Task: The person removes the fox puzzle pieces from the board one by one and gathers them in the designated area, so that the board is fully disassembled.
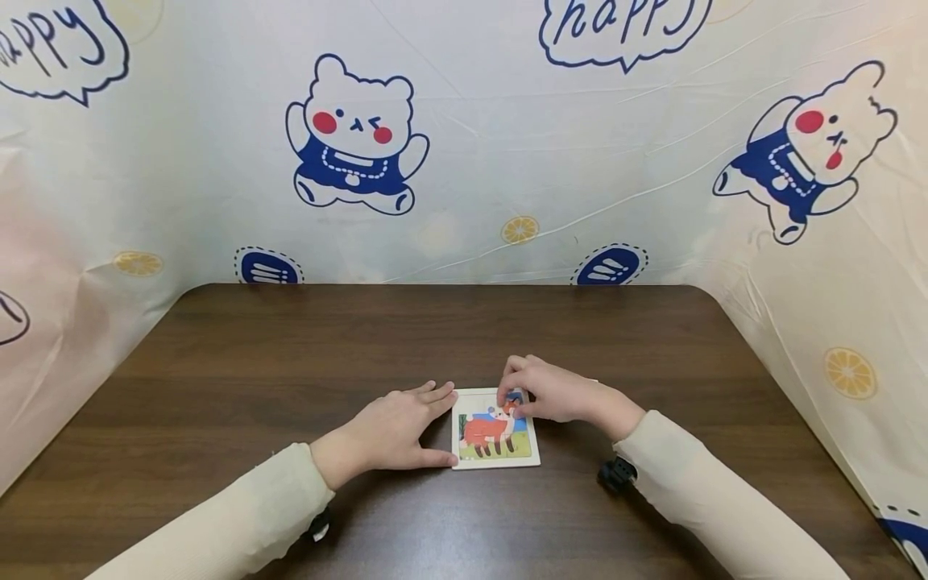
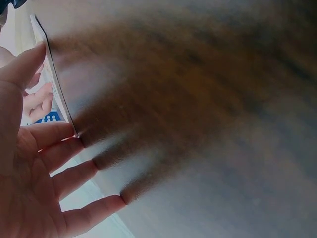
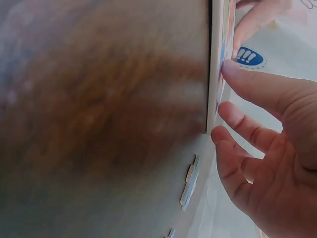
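A small square jigsaw puzzle (image 1: pixel 496 462) in a white frame lies on the brown table, showing a red-orange fox on green and blue. Along its upper left the pale backing is bare. My left hand (image 1: pixel 397 427) is spread at the left side, straight thumb and forefinger touching the frame's edge. In the left wrist view the left hand's fingers (image 2: pixel 74 178) are extended and apart. My right hand (image 1: pixel 554 391) arches over the upper right corner, its thumb and bent fingers pinching a puzzle piece (image 1: pixel 513 398) by the fox's head. The hand partly hides that corner.
In the right wrist view a loose puzzle piece (image 3: pixel 190 183) lies on the table beyond the frame's corner, with a bit of another piece (image 3: pixel 171 233) near the bottom edge. A printed cloth (image 1: pixel 464 161) hangs behind and beside the table (image 1: pixel 290 346).
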Motion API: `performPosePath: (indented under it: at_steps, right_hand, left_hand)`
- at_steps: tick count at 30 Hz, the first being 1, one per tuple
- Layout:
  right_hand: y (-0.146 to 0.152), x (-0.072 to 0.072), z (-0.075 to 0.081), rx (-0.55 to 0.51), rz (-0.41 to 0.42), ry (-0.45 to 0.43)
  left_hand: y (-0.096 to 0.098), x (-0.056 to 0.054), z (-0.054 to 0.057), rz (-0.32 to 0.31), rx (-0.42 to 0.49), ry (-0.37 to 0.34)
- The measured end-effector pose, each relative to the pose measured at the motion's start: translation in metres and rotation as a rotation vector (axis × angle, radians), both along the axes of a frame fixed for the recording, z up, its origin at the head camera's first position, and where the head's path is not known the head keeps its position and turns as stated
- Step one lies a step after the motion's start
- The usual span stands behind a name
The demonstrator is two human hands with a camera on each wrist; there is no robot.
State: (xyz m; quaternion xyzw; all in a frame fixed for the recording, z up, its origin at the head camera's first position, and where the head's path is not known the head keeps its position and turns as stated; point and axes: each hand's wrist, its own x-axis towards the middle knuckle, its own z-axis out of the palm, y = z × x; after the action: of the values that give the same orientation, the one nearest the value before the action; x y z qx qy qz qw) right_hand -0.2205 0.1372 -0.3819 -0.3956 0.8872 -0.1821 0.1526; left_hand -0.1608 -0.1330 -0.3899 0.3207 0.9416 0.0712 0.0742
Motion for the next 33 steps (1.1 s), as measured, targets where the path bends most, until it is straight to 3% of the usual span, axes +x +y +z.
performPosePath:
  at_steps: [20, 33]
  right_hand:
    - [0.0003, 0.0029, -0.0025, -0.047, -0.028, -0.025]
    - [0.0007, 0.0001, -0.0003, -0.152, -0.075, -0.068]
  left_hand:
    - [0.0005, 0.0014, 0.0002, 0.007, -0.001, -0.019]
    - [0.0002, 0.0012, -0.0009, 0.007, 0.004, -0.016]
